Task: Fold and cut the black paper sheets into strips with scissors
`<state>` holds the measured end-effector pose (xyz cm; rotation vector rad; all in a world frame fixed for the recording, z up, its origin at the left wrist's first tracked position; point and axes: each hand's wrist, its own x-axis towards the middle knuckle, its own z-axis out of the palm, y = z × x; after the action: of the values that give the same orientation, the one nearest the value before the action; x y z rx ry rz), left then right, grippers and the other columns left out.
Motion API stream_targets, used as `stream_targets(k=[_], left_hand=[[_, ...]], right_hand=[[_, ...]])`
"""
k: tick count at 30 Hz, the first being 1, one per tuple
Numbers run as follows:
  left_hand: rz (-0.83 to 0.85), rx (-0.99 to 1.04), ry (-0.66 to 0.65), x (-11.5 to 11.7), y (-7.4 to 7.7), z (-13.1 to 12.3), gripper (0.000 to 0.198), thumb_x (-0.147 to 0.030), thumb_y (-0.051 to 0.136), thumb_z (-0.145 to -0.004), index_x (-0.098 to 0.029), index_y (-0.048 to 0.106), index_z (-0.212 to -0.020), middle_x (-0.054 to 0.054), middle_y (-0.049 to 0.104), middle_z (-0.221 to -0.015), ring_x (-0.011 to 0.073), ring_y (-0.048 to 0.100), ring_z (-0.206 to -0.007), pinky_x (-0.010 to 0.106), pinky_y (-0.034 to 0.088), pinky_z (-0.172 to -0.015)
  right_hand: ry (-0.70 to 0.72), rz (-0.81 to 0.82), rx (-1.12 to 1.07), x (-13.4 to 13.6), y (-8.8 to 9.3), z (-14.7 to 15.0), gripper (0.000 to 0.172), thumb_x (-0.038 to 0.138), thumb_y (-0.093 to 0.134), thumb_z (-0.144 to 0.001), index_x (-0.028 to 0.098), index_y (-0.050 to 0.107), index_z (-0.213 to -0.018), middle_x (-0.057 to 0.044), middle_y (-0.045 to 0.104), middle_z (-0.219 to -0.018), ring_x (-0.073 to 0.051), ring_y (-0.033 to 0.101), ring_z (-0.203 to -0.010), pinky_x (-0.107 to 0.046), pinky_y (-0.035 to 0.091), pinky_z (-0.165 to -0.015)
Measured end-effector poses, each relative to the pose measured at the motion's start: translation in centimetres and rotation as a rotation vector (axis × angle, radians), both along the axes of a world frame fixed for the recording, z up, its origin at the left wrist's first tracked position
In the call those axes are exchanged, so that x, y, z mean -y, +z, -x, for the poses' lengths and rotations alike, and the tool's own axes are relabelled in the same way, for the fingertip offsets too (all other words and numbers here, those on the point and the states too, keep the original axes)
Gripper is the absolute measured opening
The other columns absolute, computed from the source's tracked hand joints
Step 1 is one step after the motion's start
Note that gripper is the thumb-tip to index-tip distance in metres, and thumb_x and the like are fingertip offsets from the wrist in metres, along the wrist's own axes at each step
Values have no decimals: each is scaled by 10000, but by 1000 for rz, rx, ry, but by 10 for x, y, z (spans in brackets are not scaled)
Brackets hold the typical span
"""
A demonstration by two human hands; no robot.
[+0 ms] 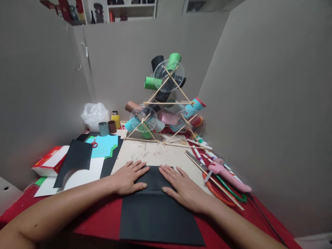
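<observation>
A sheet of black paper (158, 219) lies in front of me, its near edge close to the table's front. A crease crosses it between my thumbs. My left hand (131, 178) rests flat on the left side of the sheet's far part, fingers stretched out. On the opposite side my right hand (180, 185) presses down flat, its fingers also spread and pointing away. Beyond both hands stands a model of wooden sticks (168, 103), with clear plastic discs (169, 76) and coloured paper tubes (153, 83) set around them.
To the left lie cut black paper (76, 157), blue paper (103, 145), small scissors (94, 143) and a tissue box (52, 160). A pink glue gun (229, 176), markers (198, 155) and loose sticks (215, 183) crowd the right. Grey partitions (275, 103) enclose the red table (98, 218).
</observation>
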<state>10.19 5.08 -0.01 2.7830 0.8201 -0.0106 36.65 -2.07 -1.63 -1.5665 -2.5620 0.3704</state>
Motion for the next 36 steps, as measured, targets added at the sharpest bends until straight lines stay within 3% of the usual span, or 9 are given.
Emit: stream_targets(k=[7, 21, 25, 29, 32, 36], left_hand=[[-23, -47, 88, 14, 3, 25, 773, -641, 227, -908, -151, 155, -1501, 119, 124, -1562, 241, 108, -1440, 425, 122, -1168], [-76, 35, 162, 24, -7, 49, 726, -628, 282, -907, -214, 191, -1496, 105, 152, -1554, 255, 150, -1431, 463, 167, -1153], [-20, -5, 184, 26, 9, 42, 744, -650, 280, -895, -189, 258, -1479, 136, 224, -1536, 274, 188, -1421, 488, 153, -1151], [-30, 18, 152, 25, 21, 19, 773, -660, 280, -889, -172, 230, -1486, 141, 162, -1547, 271, 134, -1432, 483, 123, -1157], [-30, 5, 102, 23, 19, -2, 799, -656, 290, -887, -145, 192, -1494, 148, 134, -1549, 274, 113, -1434, 487, 120, -1158], [4, -2, 62, 18, 8, -16, 803, -637, 304, -891, -136, 151, -1500, 150, 127, -1550, 283, 124, -1431, 499, 135, -1156]], right_hand=[[-42, -38, -27, 12, 1, 3, 661, 587, 262, -941, 207, 260, -1482, -84, 232, -1543, -249, 182, -1425, -530, 99, -1154], [-96, -19, -29, 32, 8, 3, 710, 616, 258, -925, 170, 274, -1478, -104, 216, -1546, -250, 159, -1430, -510, 87, -1154], [-92, 34, -35, 31, 25, 5, 722, 623, 273, -917, 153, 319, -1463, -141, 267, -1527, -275, 202, -1418, -528, 112, -1142], [-61, -13, -42, 19, 44, 18, 711, 611, 297, -914, 134, 385, -1434, -176, 340, -1493, -299, 260, -1396, -541, 131, -1131], [1, -76, -53, 4, 45, 33, 706, 570, 356, -909, 110, 358, -1444, -191, 328, -1496, -297, 249, -1399, -527, 121, -1136], [91, -22, -84, -11, 34, 41, 703, 522, 388, -908, 105, 297, -1467, -191, 313, -1502, -294, 259, -1396, -534, 160, -1127]])
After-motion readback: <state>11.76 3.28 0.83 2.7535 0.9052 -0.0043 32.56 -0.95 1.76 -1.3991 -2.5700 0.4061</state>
